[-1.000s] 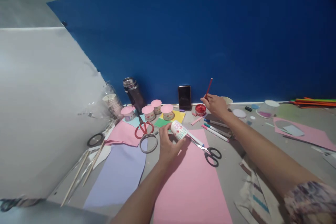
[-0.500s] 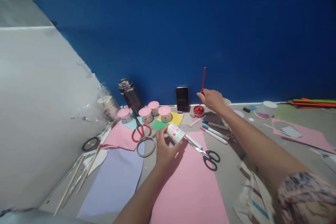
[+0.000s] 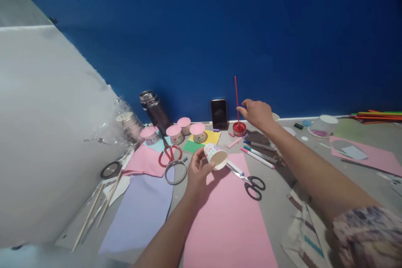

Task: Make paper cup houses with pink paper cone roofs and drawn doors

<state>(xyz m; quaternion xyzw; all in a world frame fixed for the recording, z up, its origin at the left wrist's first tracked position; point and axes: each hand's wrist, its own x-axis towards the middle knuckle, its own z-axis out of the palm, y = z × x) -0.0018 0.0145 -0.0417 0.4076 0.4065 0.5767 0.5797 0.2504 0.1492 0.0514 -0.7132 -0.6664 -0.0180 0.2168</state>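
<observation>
Tilted cup in a pinch; a tall stick that could tip its pot.

The left hand (image 3: pixel 197 171) pinches the cup (image 3: pixel 216 157) between thumb and fingers, its mouth towards five o'clock, above the pink sheet (image 3: pixel 229 217). The right hand (image 3: pixel 257 113) has thumb and fingers apart beside the red stick (image 3: pixel 236 96); whether they touch it I cannot tell. The stick stands in the pot (image 3: pixel 240 130), at one o'clock from the cup: a knock from this hand could topple both, perhaps staining the phone (image 3: pixel 219 115) at ten o'clock from the pot. Squeezing too hard might dent the cup.
</observation>
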